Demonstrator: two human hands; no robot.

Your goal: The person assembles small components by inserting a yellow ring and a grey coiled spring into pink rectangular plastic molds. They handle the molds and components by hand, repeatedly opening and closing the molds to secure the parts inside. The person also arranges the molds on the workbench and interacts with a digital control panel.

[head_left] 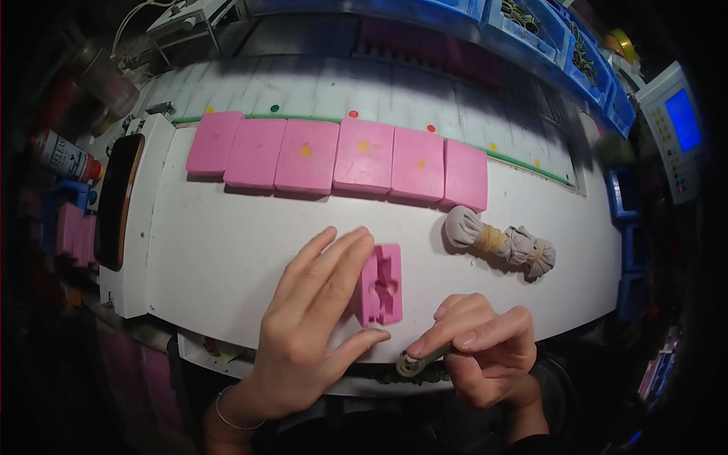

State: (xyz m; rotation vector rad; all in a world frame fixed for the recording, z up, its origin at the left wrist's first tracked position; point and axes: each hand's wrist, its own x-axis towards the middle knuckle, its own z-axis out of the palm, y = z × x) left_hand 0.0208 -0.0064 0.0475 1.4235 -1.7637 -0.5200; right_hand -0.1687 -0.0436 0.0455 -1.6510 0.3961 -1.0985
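A pink rubber mould block (390, 284) stands on the white bench top, its hollowed, notched face showing. Along its left side lie the outstretched fingers of my left hand (303, 326); the thumb is spread toward the block's near end. Just over the bench's front edge, my right hand (489, 345) pinches a small olive-green piece with a ring-like end (412, 365) between thumb and fingers. Part of that piece is covered by the fingers, so I cannot make out its whole shape.
Several pink blocks (305, 155) form a row behind my hands. A tied grey cloth bundle (500, 241) lies to the right. A phone (121, 201) rests at the left edge. Blue bins (531, 30) and a device with a blue screen (675, 129) stand at the back right.
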